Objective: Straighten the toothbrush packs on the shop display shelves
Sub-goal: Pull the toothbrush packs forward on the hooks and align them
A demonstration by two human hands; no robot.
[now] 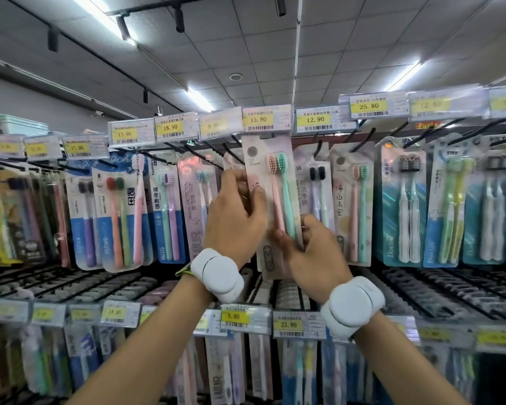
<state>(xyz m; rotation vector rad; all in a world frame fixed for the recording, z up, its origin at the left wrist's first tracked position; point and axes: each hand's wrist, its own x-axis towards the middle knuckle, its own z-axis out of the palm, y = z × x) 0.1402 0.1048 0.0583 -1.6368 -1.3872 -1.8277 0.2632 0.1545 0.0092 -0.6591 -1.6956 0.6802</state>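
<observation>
From the head camera, both hands were raised to a hanging toothbrush pack [275, 182] holding a pink and a mint-green brush, under the 15.80 price tag [265, 119] on the top peg row. The left hand [235, 217] pinched the pack's left edge between thumb and fingers. The right hand [313, 249] closed its grip on the lower right edge. The pack tilted slightly and stood forward of its neighbours, overlapping the black-bristled pack [314, 197] on its right. Other packs crowded close on both sides. White wristbands [218, 271] sat on both wrists.
</observation>
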